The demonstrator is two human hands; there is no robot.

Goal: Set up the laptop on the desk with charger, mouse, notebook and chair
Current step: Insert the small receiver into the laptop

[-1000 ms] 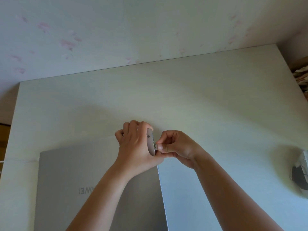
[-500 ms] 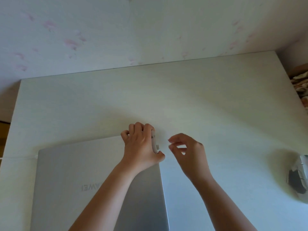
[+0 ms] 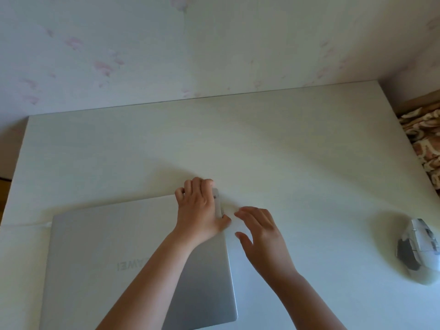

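A closed silver laptop (image 3: 114, 253) lies on the white desk (image 3: 262, 151) at the near left, lid up, logo facing me upside down. My left hand (image 3: 200, 210) grips its far right corner, fingers curled over the back edge. A small plug sits in the laptop's right side by that hand's thumb. My right hand (image 3: 259, 229) hovers just right of that corner, fingers spread, holding nothing. A thin white cable (image 3: 26, 224) runs off the laptop's far left corner to the desk's left edge. A white and grey mouse (image 3: 419, 248) rests at the desk's right edge.
The desk backs against a pale wall with faint pink marks (image 3: 104, 67). A brown patterned fabric (image 3: 426, 141) lies beyond the desk's right edge. Bare desk surface stretches behind the laptop and between it and the mouse.
My right hand has let go of the small plug at the laptop's right side and drawn back, fingers opening. The raised corner has come down flat; my left hand stays on it.
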